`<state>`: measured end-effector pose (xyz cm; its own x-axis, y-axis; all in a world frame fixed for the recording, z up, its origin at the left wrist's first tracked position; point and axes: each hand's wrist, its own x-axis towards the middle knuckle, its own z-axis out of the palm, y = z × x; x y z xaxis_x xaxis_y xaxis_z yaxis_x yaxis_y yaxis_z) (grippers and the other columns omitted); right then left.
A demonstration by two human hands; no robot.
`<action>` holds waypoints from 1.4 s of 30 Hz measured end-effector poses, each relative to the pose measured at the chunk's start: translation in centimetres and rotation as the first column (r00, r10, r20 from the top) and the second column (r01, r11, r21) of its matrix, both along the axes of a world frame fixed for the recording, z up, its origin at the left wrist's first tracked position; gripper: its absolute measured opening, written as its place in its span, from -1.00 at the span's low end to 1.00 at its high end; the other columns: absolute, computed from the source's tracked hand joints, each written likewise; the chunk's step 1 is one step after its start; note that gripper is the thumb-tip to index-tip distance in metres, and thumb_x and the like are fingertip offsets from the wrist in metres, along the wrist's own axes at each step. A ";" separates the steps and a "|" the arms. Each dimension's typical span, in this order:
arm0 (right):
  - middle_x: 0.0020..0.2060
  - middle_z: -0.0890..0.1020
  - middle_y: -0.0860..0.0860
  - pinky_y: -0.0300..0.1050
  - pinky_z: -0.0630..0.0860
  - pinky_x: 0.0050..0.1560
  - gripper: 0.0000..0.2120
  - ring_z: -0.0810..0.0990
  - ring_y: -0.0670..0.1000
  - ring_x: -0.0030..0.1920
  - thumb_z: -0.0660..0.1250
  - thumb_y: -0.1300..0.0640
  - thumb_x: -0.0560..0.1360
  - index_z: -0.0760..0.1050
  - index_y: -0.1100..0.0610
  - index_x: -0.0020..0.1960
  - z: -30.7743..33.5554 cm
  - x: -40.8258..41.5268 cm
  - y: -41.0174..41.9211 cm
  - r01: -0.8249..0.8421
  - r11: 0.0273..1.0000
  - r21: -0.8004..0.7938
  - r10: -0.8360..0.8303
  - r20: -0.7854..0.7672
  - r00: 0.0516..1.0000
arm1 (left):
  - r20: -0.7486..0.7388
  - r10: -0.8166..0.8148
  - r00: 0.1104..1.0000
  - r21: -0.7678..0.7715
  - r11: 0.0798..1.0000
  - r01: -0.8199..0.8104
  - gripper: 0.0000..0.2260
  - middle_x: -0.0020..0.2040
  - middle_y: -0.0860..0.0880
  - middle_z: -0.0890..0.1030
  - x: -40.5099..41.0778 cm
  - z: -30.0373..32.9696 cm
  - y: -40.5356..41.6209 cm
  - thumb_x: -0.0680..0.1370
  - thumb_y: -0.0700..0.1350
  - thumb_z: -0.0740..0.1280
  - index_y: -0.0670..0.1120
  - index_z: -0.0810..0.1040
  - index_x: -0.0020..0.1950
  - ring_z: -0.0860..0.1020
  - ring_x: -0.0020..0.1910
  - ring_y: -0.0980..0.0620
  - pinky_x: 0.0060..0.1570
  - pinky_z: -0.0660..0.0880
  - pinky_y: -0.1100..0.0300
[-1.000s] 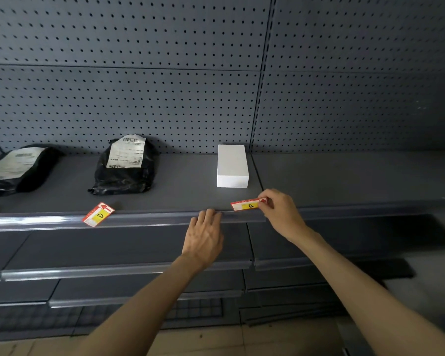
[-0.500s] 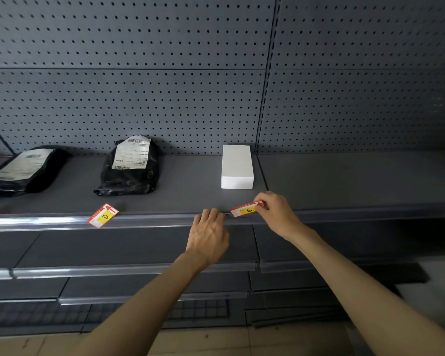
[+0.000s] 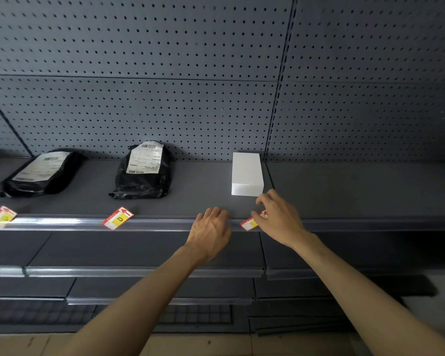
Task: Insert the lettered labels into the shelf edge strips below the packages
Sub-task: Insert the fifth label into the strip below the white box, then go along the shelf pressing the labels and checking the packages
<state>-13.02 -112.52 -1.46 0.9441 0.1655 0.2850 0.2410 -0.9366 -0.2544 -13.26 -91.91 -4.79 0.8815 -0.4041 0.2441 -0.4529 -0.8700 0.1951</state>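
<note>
A red, white and yellow label [image 3: 249, 223] lies tilted against the clear shelf edge strip [image 3: 62, 223], right below the white box [image 3: 246, 173]. My right hand [image 3: 278, 219] covers the label's right end, thumb and fingers on it. My left hand [image 3: 211, 227] rests on the strip just left of the label, fingers curled over the edge and holding nothing. A label marked D [image 3: 118, 218] leans in the strip below the middle black package [image 3: 144, 170]. Another label [image 3: 3, 216] sits below the left black package [image 3: 41, 173].
A grey pegboard wall [image 3: 190, 98] backs the shelf. To the right of the white box the shelf [image 3: 357, 191] is bare. Lower shelves with their own edge strips [image 3: 139, 272] step out beneath, above a tan floor.
My right hand has brought the label down from above the shelf lip onto the edge strip. My left hand stays at the strip. The view has shifted left, showing a third label.
</note>
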 end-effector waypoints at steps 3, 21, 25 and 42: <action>-0.10 0.59 -0.02 -0.12 0.43 -0.21 -0.68 0.52 0.02 -0.07 0.24 -0.14 0.51 0.51 0.11 0.00 1.1 -0.4 3.4 -0.116 0.986 -0.121 0.127 0.081 0.989 | 0.017 0.066 0.998 -0.038 0.997 -0.066 -0.79 0.05 -0.07 0.59 0.2 2.2 3.2 0.55 0.00 0.20 -0.08 0.53 0.03 0.52 0.06 -0.11 0.07 0.44 0.01; -0.21 0.51 0.01 -0.01 0.46 -0.15 -0.56 0.46 0.05 -0.13 0.08 -0.26 0.53 0.42 0.10 -0.16 8.1 -0.8 44.0 -0.471 0.876 -0.100 0.478 0.053 0.877 | 0.124 0.517 0.847 -0.084 0.856 -0.510 -0.71 -0.08 -0.04 0.66 -7.4 10.8 44.4 0.52 0.14 0.23 -0.06 0.57 -0.13 0.56 0.02 -0.09 -0.04 0.47 0.04; -0.21 0.50 0.00 -0.05 0.39 -0.21 -0.59 0.46 0.07 -0.13 0.09 -0.26 0.53 0.38 0.08 -0.19 9.0 -2.5 53.8 -0.494 0.867 -0.070 0.497 0.040 0.867 | 0.118 0.556 0.823 -0.076 0.831 -0.551 -0.69 -0.13 -0.02 0.66 -10.1 11.6 54.1 0.51 0.18 0.21 -0.04 0.55 -0.16 0.58 -0.03 -0.08 -0.16 0.48 0.08; -0.15 0.52 0.05 -0.04 0.40 -0.18 -0.65 0.48 0.09 -0.09 0.12 -0.15 0.58 0.41 0.13 -0.14 10.3 -4.8 86.2 -0.624 0.778 -0.070 0.627 0.024 0.779 | 0.133 0.675 0.726 -0.066 0.737 -0.673 -0.64 -0.14 -0.02 0.64 -16.1 13.3 86.0 0.53 0.23 0.13 -0.01 0.53 -0.14 0.56 -0.20 -0.03 -0.18 0.58 0.05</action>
